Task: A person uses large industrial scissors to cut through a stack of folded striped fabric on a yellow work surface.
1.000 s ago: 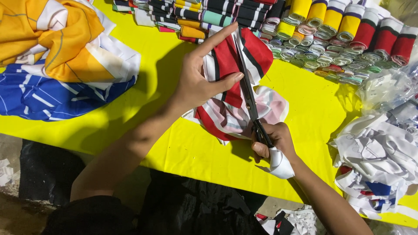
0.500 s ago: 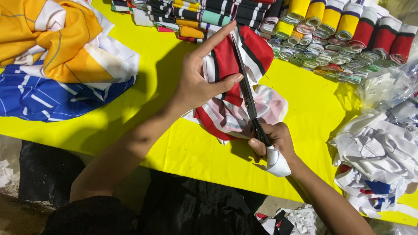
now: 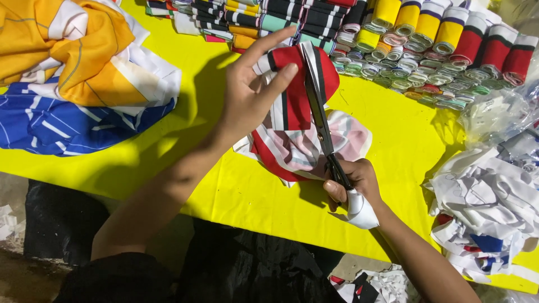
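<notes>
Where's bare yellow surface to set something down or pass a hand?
Free: yellow table between the orange and blue fabric pile and the left hand; another patch between the scissors and the white scrap heap. Crowded: the far edge, packed with striped trim rolls.

Your left hand [image 3: 252,92]: fingers spread, thumb pressed on the red, white and black striped fabric piece [image 3: 297,126], lifting its upper fold. Your right hand [image 3: 353,185]: wrapped around the handles of long scissors [image 3: 320,112], blades lying along the fabric's upper fold, pointing away from you. White tape or cloth [image 3: 359,210] wraps your right thumb. Yellow tabletop [image 3: 224,191] beneath both hands. Beyond your hands: rows of folded striped trims [image 3: 426,39]. Left of your left hand: orange, white and blue garments [image 3: 73,84]. Right of your right hand: heap of white scraps [image 3: 488,207].
</notes>
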